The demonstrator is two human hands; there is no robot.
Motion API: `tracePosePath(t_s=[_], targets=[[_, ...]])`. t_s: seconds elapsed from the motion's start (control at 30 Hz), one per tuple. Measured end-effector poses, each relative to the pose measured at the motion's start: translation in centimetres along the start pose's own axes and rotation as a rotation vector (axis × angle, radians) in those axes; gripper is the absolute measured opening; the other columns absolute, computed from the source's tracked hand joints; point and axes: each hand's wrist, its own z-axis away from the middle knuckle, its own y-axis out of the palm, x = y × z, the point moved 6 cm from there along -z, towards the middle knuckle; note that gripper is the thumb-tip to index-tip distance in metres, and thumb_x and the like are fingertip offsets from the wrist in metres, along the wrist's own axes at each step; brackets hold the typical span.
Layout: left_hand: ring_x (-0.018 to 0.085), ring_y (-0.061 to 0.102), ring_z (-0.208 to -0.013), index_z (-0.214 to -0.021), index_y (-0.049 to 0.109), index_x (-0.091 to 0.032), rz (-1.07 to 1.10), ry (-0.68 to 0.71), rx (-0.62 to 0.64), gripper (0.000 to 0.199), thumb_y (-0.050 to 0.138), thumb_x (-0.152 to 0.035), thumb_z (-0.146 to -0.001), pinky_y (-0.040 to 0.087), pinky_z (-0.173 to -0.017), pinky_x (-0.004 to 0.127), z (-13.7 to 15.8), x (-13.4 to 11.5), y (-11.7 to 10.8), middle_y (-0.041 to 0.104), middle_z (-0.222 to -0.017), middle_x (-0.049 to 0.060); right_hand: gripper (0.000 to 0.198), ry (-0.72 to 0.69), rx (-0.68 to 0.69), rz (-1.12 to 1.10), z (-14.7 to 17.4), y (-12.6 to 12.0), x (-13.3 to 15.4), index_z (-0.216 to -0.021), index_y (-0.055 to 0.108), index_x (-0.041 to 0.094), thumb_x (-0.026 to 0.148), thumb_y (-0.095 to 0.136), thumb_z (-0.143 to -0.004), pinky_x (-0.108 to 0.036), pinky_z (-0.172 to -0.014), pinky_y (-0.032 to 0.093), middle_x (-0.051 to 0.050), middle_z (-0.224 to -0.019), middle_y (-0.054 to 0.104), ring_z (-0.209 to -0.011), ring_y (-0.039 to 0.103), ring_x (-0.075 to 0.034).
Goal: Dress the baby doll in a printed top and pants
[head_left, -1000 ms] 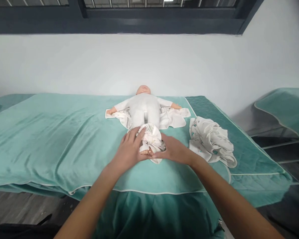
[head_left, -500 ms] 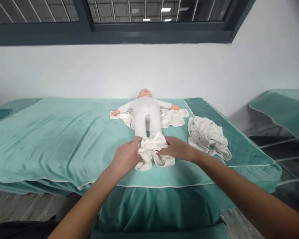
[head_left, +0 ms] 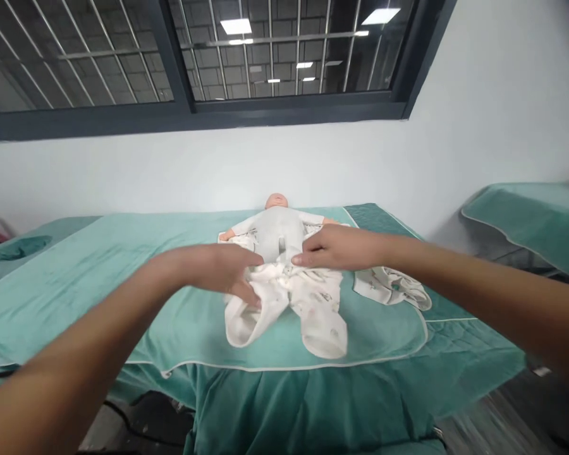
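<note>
A baby doll (head_left: 277, 224) with a white cloth body lies on its back, head toward the wall and arms spread. White baby trousers (head_left: 320, 309) are gathered around its lower legs, their two legs hanging loosely toward me. My left hand (head_left: 218, 272) grips the left side of the trousers, its fingertips partly hidden in the fabric. At the right side of the waistband, my right hand (head_left: 336, 248) pinches the cloth beside the doll's leg. Beneath the doll's arms, a spread white garment (head_left: 246, 241) shows at the edges.
The doll lies on a green padded bed (head_left: 123, 278) against a white wall. A crumpled printed white cloth (head_left: 393, 287) rests right of the trousers, partly behind my right forearm. Another green-covered surface (head_left: 531, 215) stands at right. Above is a barred window (head_left: 284, 57).
The trousers have gone from a bunched bundle to spread out, legs opened toward me. Both hands have shifted up toward the doll's body and the left moved outward. The view has tilted upward.
</note>
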Motion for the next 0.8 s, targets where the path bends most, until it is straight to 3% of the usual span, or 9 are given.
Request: tracePosePath(t_s=[0.13,0.2,0.33,0.47,0.57,0.67,0.8], targets=[[0.019,0.059,-0.079,-0.098,0.065,-0.020,-0.048,-0.043,-0.007,0.054,0.065,-0.067,-0.071,0.040,-0.067,0.026,0.7,-0.9,-3.9,0.070,-0.093,0.003,0.053,0.015,-0.184,0.231,-0.2,-4.2,1.1,-0.076,0.060,0.021,0.070,0.044,-0.087,-0.030,-0.062,0.028,-0.003,-0.071,0.059,-0.065,0.049,-0.017],[0.018,0.058,-0.076,-0.095,0.066,-0.019,-0.048,-0.043,-0.061,0.051,0.061,-0.066,-0.075,0.040,-0.066,0.026,1.1,-1.5,-5.1,0.069,-0.088,0.003,0.051,0.001,-0.213,0.216,-0.1,-5.2,1.5,-0.074,0.060,0.021,0.069,0.049,-0.085,-0.029,-0.062,0.029,-0.003,-0.069,0.058,-0.065,0.049,-0.017],[0.017,0.057,-0.071,-0.089,0.066,-0.019,0.144,0.037,-0.276,0.039,0.056,-0.056,-0.081,0.041,-0.062,0.026,1.1,-2.5,-6.1,0.066,-0.080,0.003,0.047,-0.099,-0.232,-0.152,0.4,-6.4,2.8,-0.070,0.058,0.020,0.066,0.064,-0.079,-0.027,-0.057,0.030,0.001,-0.066,0.053,-0.061,0.045,-0.012],[0.016,0.059,-0.067,-0.086,0.063,-0.020,0.514,0.161,-0.409,0.023,0.066,-0.040,-0.074,0.045,-0.059,0.027,0.4,-2.9,-5.8,0.063,-0.078,0.002,0.045,-0.177,-0.211,-0.453,0.7,-6.8,3.7,-0.074,0.061,0.020,0.064,0.072,-0.074,-0.025,-0.054,0.033,0.002,-0.065,0.052,-0.059,0.046,-0.011],[0.016,0.061,-0.067,-0.087,0.059,-0.020,0.687,0.224,-0.596,0.022,0.069,-0.030,-0.070,0.049,-0.059,0.028,0.6,-2.9,-6.5,0.062,-0.079,0.002,0.050,-0.186,-0.163,-0.585,0.7,-6.6,3.7,-0.074,0.064,0.020,0.070,0.068,-0.075,-0.026,-0.055,0.038,-0.001,-0.066,0.056,-0.062,0.051,-0.014],[0.018,0.065,-0.073,-0.084,0.058,-0.019,0.672,0.246,-0.691,0.025,0.072,-0.030,-0.067,0.052,-0.062,0.030,1.5,-3.3,-7.1,0.063,-0.080,0.003,0.049,-0.212,-0.180,-0.712,0.9,-6.8,3.5,-0.073,0.063,0.019,0.068,0.069,-0.076,-0.027,-0.058,0.043,-0.002,-0.067,0.058,-0.065,0.054,-0.015],[0.021,0.066,-0.075,-0.078,0.062,-0.018,0.476,0.156,-0.620,0.028,0.077,-0.037,-0.065,0.052,-0.063,0.031,2.9,-3.8,-7.3,0.063,-0.074,0.002,0.041,-0.275,-0.307,-0.742,2.1,-8.2,3.4,-0.066,0.056,0.019,0.050,0.081,-0.073,-0.025,-0.057,0.040,0.002,-0.064,0.053,-0.061,0.051,-0.011]])
